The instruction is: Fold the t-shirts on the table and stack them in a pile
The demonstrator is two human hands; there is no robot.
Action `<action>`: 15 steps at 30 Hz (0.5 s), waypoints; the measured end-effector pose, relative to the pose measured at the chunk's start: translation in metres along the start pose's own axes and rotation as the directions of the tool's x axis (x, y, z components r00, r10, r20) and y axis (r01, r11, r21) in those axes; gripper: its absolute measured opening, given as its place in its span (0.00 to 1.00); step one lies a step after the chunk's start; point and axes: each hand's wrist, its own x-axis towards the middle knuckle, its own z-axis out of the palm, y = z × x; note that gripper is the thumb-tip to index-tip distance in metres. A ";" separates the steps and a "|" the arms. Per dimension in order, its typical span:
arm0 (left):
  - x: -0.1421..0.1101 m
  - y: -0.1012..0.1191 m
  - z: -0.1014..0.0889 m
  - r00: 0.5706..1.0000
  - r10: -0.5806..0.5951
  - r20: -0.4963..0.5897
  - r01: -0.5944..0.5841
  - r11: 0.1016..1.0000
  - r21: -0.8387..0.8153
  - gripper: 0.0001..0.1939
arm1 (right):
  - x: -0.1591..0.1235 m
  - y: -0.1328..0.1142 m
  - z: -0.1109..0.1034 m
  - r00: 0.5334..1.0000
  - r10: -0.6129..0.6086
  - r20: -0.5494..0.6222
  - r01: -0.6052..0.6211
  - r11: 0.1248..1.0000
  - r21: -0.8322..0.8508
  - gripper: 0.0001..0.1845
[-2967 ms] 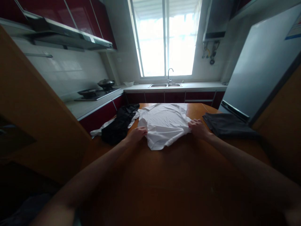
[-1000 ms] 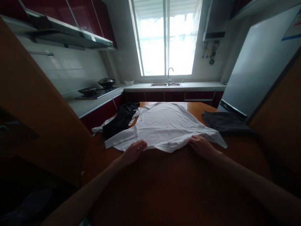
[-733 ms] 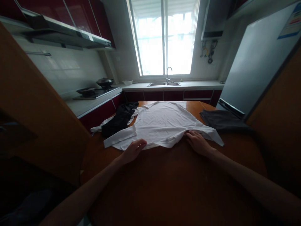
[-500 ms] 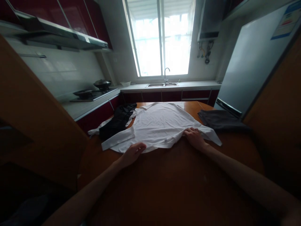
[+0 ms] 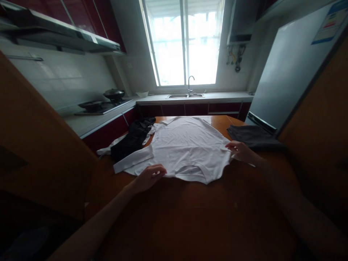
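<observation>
A white long-sleeved shirt [image 5: 187, 145] lies spread on the brown wooden table [image 5: 174, 214], its neck opening facing me. My left hand [image 5: 150, 176] is closed in a pinch on the shirt's near edge, left of the neck opening. On the other side, my right hand [image 5: 243, 151] pinches the shirt near the right shoulder, where the fabric is slightly raised. Part of the right sleeve is hidden behind that hand. The left sleeve stretches out toward the table's left edge.
Black clothing [image 5: 133, 139] with white fabric beneath it lies at the table's left. Folded dark grey cloth [image 5: 254, 137] lies at the right, near the fridge [image 5: 288, 69]. Behind the table run a counter with a sink [image 5: 178, 96] and a stove [image 5: 106, 107] with pans.
My right hand has moved right and slightly up, from the near edge to the shoulder. The shirt's neck area now lies flatter and nearer me. My left hand stays about in place.
</observation>
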 end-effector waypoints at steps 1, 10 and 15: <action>-0.001 0.000 -0.001 0.999 0.005 0.038 -0.004 1.000 -0.003 0.16 | -0.001 0.005 -0.004 0.999 0.031 -0.041 -0.033 0.998 -0.052 0.13; -0.001 0.012 -0.002 0.977 0.081 0.195 -0.095 0.993 0.065 0.16 | -0.049 0.038 -0.009 0.956 0.294 -0.012 -0.261 0.826 -0.500 0.11; 0.001 0.008 0.009 0.976 0.137 0.169 -0.155 0.983 0.095 0.09 | -0.057 0.036 -0.008 0.939 0.341 -0.041 -0.298 0.749 -0.592 0.10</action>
